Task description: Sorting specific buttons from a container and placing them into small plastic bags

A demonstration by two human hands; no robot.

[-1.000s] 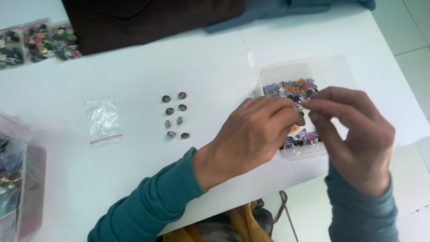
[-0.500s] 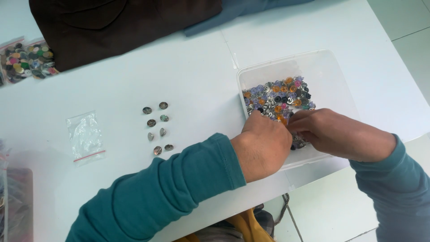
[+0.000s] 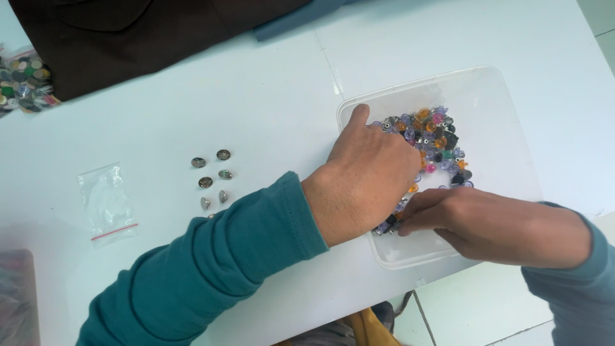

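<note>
- The heap of small coloured beads (image 3: 434,144), purple, orange, pink and dark, lies in the clear plastic tray (image 3: 506,115), directly under and just beyond my two hands.
- My left hand (image 3: 365,176) lies palm down over the near part of the heap, thumb stretched toward the tray's far-left corner; its fingers are curled downward among the beads, and I cannot tell whether they grip any.
- My right hand (image 3: 487,221) lies across the tray's near edge, fingers drawn together and pointing at my left hand, tips touching the beads; what they pinch, if anything, is hidden.
- My left forearm, in a teal sleeve (image 3: 218,269), crosses the table and covers part of a group of small round metal pieces (image 3: 211,179) left of my left hand.
- Further left of those lies a small clear zip bag with a red strip (image 3: 107,204).
- Beyond my hands lies a dark brown cloth (image 3: 128,38); at its far-left side is a bag of mixed coloured pieces (image 3: 22,80).
- The surface is a white table (image 3: 269,102); pale floor tiles (image 3: 480,307) show below its near edge.
</note>
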